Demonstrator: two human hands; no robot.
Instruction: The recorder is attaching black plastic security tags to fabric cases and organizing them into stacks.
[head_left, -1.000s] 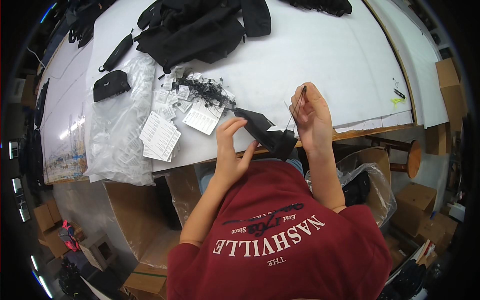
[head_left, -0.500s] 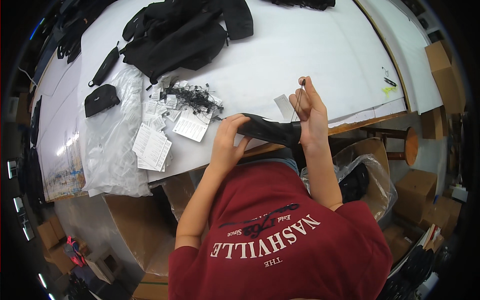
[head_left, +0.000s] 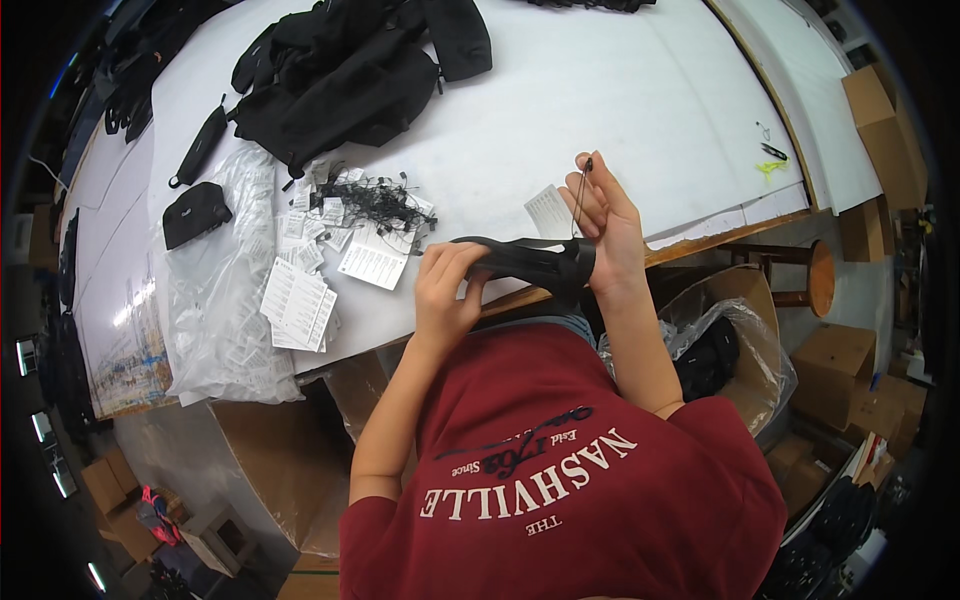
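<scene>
Along the near edge of the table, the left hand is gripping one end of a black fabric piece, while the right hand is pinching a thin dark cord beside a white tag. Good handling is probably calling for a steady left grip and gentle tension on the cord, without yanking. The fabric is looking long, smooth and slightly glossy, bending near the right palm.

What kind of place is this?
It's probably a workshop or packing room: there's a big white-covered worktable with black fabric pouches, a pile of paper tags and black strings, and cardboard boxes around it.
</scene>
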